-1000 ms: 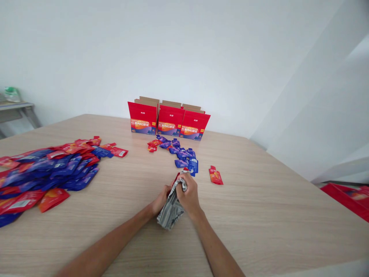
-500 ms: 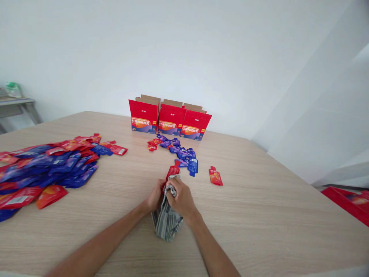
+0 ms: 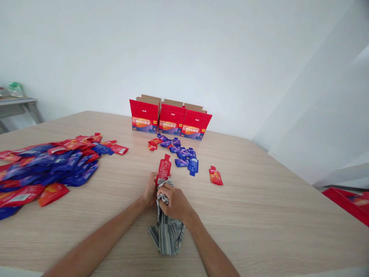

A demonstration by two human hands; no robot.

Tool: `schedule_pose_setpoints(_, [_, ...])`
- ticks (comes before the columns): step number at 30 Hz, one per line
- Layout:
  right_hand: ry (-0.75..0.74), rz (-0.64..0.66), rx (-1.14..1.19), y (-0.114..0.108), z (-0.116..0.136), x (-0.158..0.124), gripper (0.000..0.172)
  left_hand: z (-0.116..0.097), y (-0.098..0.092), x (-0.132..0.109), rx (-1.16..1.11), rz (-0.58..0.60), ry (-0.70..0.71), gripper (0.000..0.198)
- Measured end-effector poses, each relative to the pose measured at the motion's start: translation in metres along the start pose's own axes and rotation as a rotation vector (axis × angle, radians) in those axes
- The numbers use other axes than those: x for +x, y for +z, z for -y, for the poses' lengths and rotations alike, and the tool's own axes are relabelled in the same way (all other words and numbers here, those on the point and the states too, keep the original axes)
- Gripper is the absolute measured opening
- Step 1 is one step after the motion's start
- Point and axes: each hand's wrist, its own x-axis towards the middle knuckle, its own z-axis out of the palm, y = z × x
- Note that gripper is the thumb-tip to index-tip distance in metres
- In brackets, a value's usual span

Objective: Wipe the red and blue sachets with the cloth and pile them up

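Note:
A red spouted pouch point(image 3: 164, 168) is gripped at its lower end by my left hand point(image 3: 150, 190), with its narrow spout pointing away from me. My right hand point(image 3: 175, 204) is closed on a grey striped cloth point(image 3: 170, 235), whose bunched top presses against the pouch's bottom edge. The rest of the cloth hangs down toward the table's near side. Just beyond my hands lies a loose group of blue pouches point(image 3: 182, 153) with a few red ones. To the right, a single red and orange pouch point(image 3: 216, 176) lies flat by itself.
A large heap of red and blue pouches point(image 3: 66, 161) covers the table's left side. Three open red cartons point(image 3: 172, 120) stand in a row at the back, near the wall. At the far right is a red box point(image 3: 346, 204). A side table point(image 3: 17, 102) stands far left.
Both hands have shifted slightly left. The red pouch has come further out of the cloth, with more of its printed face showing, and the cloth hangs lower.

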Motion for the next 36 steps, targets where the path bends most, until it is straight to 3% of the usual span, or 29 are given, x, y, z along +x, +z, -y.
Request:
schedule_pose_setpoints(5, [0.009, -0.147, 0.034, -0.008, 0.003, 0.001, 0.015, -0.013, 0.001, 0.004, -0.074, 0.068, -0.023, 0.023])
schedule_pose_setpoints(9, [-0.007, -0.312, 0.081, -0.018, 0.002, 0.001, 0.014, -0.01, 0.0, 0.006, -0.003, 0.099, 0.044, 0.043])
schedule_pose_setpoints(14, [-0.009, -0.298, 0.055, -0.015, 0.004, 0.001, 0.012, -0.004, -0.003, 0.006, 0.19, 0.152, 0.106, 0.047])
schedule_pose_setpoints(19, [0.112, -0.253, -0.03, -0.007, -0.004, 0.002, 0.014, 0.007, 0.0, 0.002, 0.234, 0.235, 0.042, 0.049])
schedule_pose_setpoints(27, [0.258, -0.503, -0.089, -0.019, -0.019, 0.003, 0.011, 0.015, 0.008, -0.013, 0.468, 0.469, 0.078, 0.042])
schedule_pose_setpoints(32, [0.24, -0.347, -0.072, -0.016, -0.017, 0.003, 0.012, 0.019, 0.008, -0.015, 0.351, 0.353, 0.083, 0.036])
schedule_pose_setpoints(36, [0.194, -0.178, -0.077, -0.008, -0.01, 0.002, 0.015, 0.019, 0.01, -0.01, 0.128, 0.218, -0.06, 0.042])
